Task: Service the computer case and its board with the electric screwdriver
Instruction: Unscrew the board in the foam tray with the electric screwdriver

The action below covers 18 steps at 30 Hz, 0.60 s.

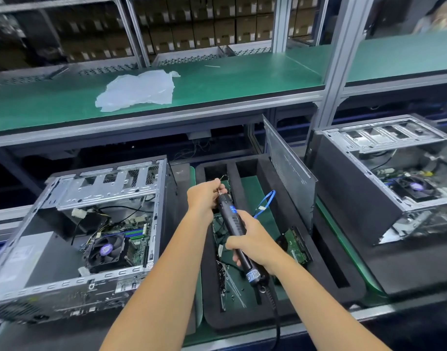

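right hand (pixel 255 243) wraps the electric screwdriver (pixel 236 230) over the foam tray (pixel 328 252) | left hand (pixel 207 196) pinches its tip | open computer case (pixel 73 239) sits left | risk: tool spins, fingers get nipped

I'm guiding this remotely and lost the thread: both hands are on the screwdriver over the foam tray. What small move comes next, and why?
Probably finish at the tip, then swing the electric screwdriver left to the open computer case. The left hand pinches at the tip end while the right hand grips the barrel, so the tool looks mid-preparation, well clear of the board.
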Each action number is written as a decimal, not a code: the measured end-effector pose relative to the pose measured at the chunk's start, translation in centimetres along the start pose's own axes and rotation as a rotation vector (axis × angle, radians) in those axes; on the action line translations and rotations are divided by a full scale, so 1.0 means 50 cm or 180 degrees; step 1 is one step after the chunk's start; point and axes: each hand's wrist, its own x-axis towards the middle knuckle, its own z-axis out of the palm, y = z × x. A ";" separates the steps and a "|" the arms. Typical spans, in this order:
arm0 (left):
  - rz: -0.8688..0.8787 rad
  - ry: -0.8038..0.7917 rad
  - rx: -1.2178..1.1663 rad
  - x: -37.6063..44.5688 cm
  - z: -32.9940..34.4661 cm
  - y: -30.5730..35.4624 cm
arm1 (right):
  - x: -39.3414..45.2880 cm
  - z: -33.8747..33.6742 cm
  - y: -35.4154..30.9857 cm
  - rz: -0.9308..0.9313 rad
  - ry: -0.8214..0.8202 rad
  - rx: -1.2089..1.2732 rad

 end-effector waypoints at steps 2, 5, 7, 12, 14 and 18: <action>-0.0094 -0.0014 -0.0419 -0.013 -0.002 0.007 | -0.006 0.006 -0.006 0.0006 -0.0004 -0.0002; -0.0155 0.0004 -0.0770 -0.029 -0.009 0.016 | -0.017 0.022 -0.014 -0.0055 -0.0030 -0.0020; -0.0172 0.0041 -0.0920 -0.035 -0.015 0.020 | -0.023 0.035 -0.019 -0.0082 -0.0026 -0.0053; -0.0064 0.0327 -0.1090 -0.049 -0.047 0.040 | -0.034 0.080 -0.037 -0.0147 0.0027 -0.0081; -0.0005 0.0243 -0.1056 -0.057 -0.076 0.053 | -0.040 0.112 -0.047 -0.0185 0.0085 -0.0132; 0.0124 -0.0044 -0.0830 -0.069 -0.170 0.073 | -0.049 0.199 -0.067 -0.0148 0.0199 -0.0323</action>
